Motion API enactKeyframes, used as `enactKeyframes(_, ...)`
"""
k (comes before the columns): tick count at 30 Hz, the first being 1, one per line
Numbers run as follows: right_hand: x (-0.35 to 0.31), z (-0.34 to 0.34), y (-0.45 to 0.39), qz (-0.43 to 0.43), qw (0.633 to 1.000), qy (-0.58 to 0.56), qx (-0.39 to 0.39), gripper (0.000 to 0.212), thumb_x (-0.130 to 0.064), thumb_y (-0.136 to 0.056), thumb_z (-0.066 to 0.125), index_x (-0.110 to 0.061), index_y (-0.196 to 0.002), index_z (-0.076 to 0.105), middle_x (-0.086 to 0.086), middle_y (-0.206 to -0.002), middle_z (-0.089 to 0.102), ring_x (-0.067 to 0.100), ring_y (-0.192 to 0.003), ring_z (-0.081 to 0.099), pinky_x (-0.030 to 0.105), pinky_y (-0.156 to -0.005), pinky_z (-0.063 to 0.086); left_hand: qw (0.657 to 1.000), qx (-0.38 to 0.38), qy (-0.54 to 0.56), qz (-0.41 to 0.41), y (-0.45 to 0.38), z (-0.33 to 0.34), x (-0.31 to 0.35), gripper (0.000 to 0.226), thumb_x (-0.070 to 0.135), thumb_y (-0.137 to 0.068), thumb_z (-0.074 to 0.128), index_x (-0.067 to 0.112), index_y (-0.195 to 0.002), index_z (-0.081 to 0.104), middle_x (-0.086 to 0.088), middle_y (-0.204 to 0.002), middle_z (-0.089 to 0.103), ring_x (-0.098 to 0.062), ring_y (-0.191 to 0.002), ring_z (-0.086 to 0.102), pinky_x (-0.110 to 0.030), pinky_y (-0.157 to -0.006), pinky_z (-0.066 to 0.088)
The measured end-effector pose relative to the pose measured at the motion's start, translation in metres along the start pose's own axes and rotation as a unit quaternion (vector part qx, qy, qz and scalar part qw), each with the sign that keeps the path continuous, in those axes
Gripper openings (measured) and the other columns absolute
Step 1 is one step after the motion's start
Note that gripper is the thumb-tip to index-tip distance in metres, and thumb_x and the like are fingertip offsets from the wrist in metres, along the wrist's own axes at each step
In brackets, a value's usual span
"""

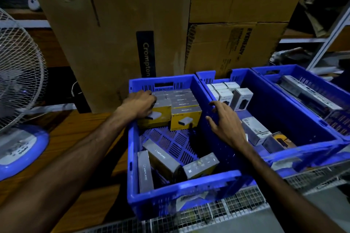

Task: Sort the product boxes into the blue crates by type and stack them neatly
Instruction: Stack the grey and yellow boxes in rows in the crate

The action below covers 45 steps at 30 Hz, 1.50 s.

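Leftmost, a white wire-caged fan (19, 73) on a blue round base is standing on the wooden floor, beside tall brown corrugated cartons (113, 34) that are walling off the back. The left hand (141, 105) is resting with curled fingers on a yellow-and-grey product box (154, 117) at the near end of a neat row in the left blue crate (181, 191), a slotted plastic tub sitting on a wire-mesh bench (246, 200). Three more grey boxes (162, 159) are lying loose and tilted at this crate's near end. The right hand (225, 121) is hovering with fingers spread and holding nothing, over the wall shared with the middle crate (303, 147), partly hiding it. There white boxes (223, 91) are standing upright at the far end. A third crate (312, 73) is holding long boxes.
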State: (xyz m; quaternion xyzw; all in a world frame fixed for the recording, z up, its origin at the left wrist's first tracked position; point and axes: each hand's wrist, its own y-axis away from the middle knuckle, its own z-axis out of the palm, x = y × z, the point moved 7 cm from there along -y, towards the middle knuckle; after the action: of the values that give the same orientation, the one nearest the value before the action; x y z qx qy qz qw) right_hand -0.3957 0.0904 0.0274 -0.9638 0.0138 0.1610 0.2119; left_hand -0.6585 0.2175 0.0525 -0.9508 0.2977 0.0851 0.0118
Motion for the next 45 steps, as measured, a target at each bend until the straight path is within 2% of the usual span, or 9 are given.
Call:
enactKeyframes(9,0.002,0.0,0.0,0.01,1.0,-0.003,-0.002,0.046,-0.036,-0.093,0.068,-0.022,-0.132,0.05,0.008,-0.121,0.064,0.029,-0.107,0.063,0.051,-0.087,0.054,0.999,0.009,-0.017,-0.029,-0.017,0.017,0.008,0.013,0.016,-0.093,0.068,0.014,-0.106,0.066,-0.006,-0.111,0.063,-0.026,-0.094,0.064,-0.047,-0.084,0.06)
enactKeyframes(15,0.002,-0.001,0.001,0.018,1.0,-0.009,0.002,0.043,-0.034,-0.093,0.069,-0.022,-0.13,0.051,0.006,-0.119,0.063,0.028,-0.108,0.062,0.049,-0.086,0.054,0.999,-0.006,-0.034,-0.015,-0.023,0.029,0.014,0.021,0.011,-0.093,0.07,0.012,-0.113,0.066,-0.009,-0.115,0.064,-0.03,-0.105,0.066,-0.048,-0.089,0.06)
enactKeyframes(28,0.001,-0.002,0.001,0.024,1.0,-0.004,-0.004,0.042,-0.037,-0.093,0.068,-0.022,-0.129,0.052,0.007,-0.121,0.064,0.028,-0.109,0.062,0.051,-0.088,0.054,1.0,-0.003,-0.022,-0.005,-0.031,0.054,0.028,0.017,0.006,-0.095,0.067,0.01,-0.112,0.069,-0.013,-0.112,0.069,-0.034,-0.106,0.068,-0.049,-0.089,0.06)
enactKeyframes(33,0.001,-0.003,0.001,0.031,0.999,-0.012,-0.008,0.042,-0.035,-0.092,0.068,-0.022,-0.129,0.053,0.008,-0.121,0.063,0.029,-0.11,0.061,0.051,-0.088,0.054,0.998,-0.007,0.058,-0.034,-0.02,0.051,0.018,0.021,0.012,-0.087,0.077,0.012,-0.106,0.068,-0.01,-0.114,0.065,-0.03,-0.1,0.065,-0.047,-0.087,0.06)
enactKeyframes(36,0.001,-0.003,0.002,0.032,0.999,-0.019,-0.007,0.041,-0.035,-0.092,0.069,-0.022,-0.128,0.053,0.007,-0.12,0.063,0.028,-0.11,0.061,0.05,-0.089,0.053,0.989,0.019,0.148,0.005,-0.003,0.041,0.034,0.037,0.021,-0.087,0.08,0.016,-0.122,0.068,-0.006,-0.127,0.062,-0.025,-0.114,0.062,-0.043,-0.096,0.057)
enactKeyframes(38,0.001,-0.003,0.001,0.033,0.999,-0.023,-0.009,0.04,-0.034,-0.093,0.069,-0.022,-0.128,0.054,0.007,-0.12,0.063,0.028,-0.11,0.06,0.049,-0.089,0.053,0.978,-0.005,0.2,0.058,0.018,0.038,0.055,0.041,0.02,-0.089,0.077,0.019,-0.128,0.067,-0.003,-0.131,0.063,-0.022,-0.121,0.061,-0.039,-0.102,0.054)
enactKeyframes(42,0.002,-0.004,0.001,0.03,0.999,-0.027,-0.007,0.041,-0.033,-0.092,0.07,-0.02,-0.128,0.055,0.007,-0.119,0.064,0.028,-0.11,0.061,0.048,-0.09,0.053,0.966,-0.128,0.162,0.156,0.064,0.056,0.09,0.046,0.034,-0.076,0.071,0.031,-0.122,0.068,0.003,-0.115,0.063,-0.021,-0.115,0.06,-0.04,-0.098,0.053)
enactKeyframes(44,0.001,-0.004,0.002,0.023,0.999,-0.026,0.001,0.039,-0.031,-0.091,0.07,-0.019,-0.125,0.056,0.008,-0.115,0.065,0.029,-0.107,0.061,0.047,-0.088,0.052,0.961,-0.186,0.132,0.155,0.079,0.07,0.092,0.065,0.055,-0.074,0.073,0.035,-0.135,0.058,0.004,-0.129,0.057,-0.018,-0.123,0.053,-0.04,-0.106,0.048)
enactKeyframes(45,0.0,-0.005,0.002,0.02,1.0,-0.024,0.004,0.038,-0.03,-0.091,0.071,-0.018,-0.124,0.057,0.008,-0.113,0.066,0.03,-0.106,0.062,0.047,-0.087,0.052,0.965,-0.192,0.103,0.146,0.083,0.075,0.09,0.07,0.057,-0.076,0.075,0.035,-0.138,0.052,0.003,-0.134,0.055,-0.019,-0.127,0.05,-0.041,-0.108,0.046)
